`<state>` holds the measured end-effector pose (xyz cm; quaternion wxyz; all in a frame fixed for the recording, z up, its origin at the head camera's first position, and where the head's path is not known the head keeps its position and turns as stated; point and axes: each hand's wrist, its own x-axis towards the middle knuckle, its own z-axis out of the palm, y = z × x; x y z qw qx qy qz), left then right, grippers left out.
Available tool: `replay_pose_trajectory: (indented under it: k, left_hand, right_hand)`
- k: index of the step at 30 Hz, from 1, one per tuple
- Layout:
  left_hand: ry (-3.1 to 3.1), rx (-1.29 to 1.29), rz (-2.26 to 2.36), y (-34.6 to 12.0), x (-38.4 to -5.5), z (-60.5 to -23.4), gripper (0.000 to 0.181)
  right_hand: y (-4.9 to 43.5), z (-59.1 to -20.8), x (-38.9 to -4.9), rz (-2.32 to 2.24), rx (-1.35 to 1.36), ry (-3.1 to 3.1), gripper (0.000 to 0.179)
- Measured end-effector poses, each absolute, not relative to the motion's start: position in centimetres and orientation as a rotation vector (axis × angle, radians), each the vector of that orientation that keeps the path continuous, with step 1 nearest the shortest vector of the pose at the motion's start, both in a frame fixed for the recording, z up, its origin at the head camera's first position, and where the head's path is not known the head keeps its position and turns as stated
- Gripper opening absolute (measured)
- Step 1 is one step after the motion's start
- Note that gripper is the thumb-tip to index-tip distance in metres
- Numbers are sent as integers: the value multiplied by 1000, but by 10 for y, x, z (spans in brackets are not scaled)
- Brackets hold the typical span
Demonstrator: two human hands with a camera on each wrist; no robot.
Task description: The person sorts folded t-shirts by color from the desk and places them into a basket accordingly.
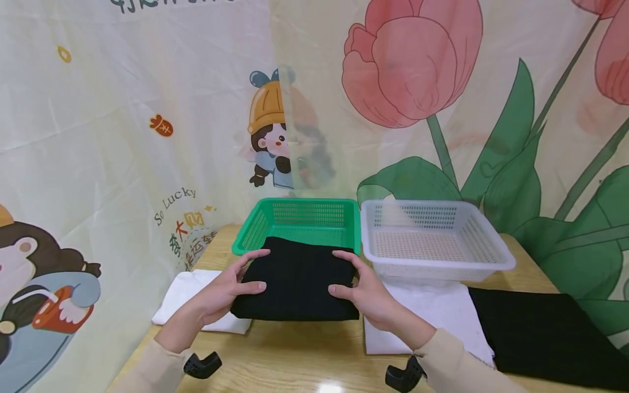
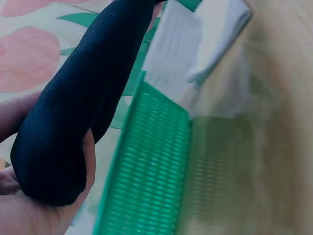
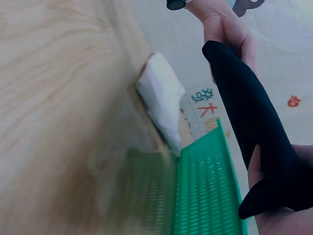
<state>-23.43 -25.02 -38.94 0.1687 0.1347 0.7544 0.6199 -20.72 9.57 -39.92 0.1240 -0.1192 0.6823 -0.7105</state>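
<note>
A folded black cloth point(image 1: 297, 284) is held up above the table, in front of the green basket point(image 1: 245, 234). My left hand point(image 1: 223, 292) grips its left side, thumb on top and other fingers partly hidden beneath. At the opposite side my right hand point(image 1: 371, 295) grips it the same way. Both wrist views show the black cloth point(image 2: 73, 103) as a thick folded bundle off the tabletop, with fingers wrapped round its ends. In the right wrist view the cloth point(image 3: 249, 107) spans between the two hands.
Right of the green basket stands a white basket point(image 1: 437, 267). A white folded cloth point(image 1: 182, 295) lies at the table's left edge. Another white cloth point(image 1: 432, 311) lies before the white basket, beside a second black cloth point(image 1: 555, 333). A printed curtain point(image 1: 314, 98) hangs behind the table.
</note>
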Motion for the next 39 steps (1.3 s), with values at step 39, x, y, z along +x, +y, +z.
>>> replay_pose_trajectory:
  k: [39]
  left_hand:
    - [2226, 308, 1819, -235, -412, -391, 80]
  right_hand:
    - [79, -402, -375, -2000, -268, 2236, 66]
